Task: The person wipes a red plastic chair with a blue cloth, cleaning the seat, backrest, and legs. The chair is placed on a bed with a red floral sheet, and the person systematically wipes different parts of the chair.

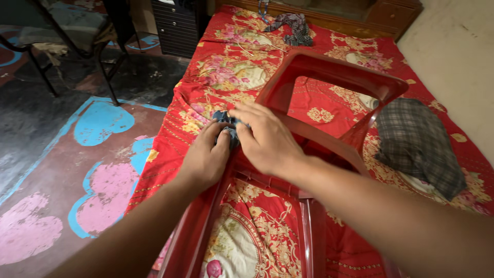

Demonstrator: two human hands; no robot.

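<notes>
A red plastic chair (329, 72) lies tipped over on a bed with a red flowered sheet (236, 51). My left hand (206, 157) and my right hand (265, 139) meet at the chair's left rail, both closed on a small crumpled grey-blue cloth (225, 119). The cloth is pressed against the chair's frame; most of it is hidden under my fingers.
A folded grey checked cloth (419, 144) lies on the bed at the right. Another dark patterned cloth (290, 25) is at the bed's far end. Left of the bed are a painted floor with hearts (100, 123), a metal-legged chair (67, 31) and a dark cabinet (177, 25).
</notes>
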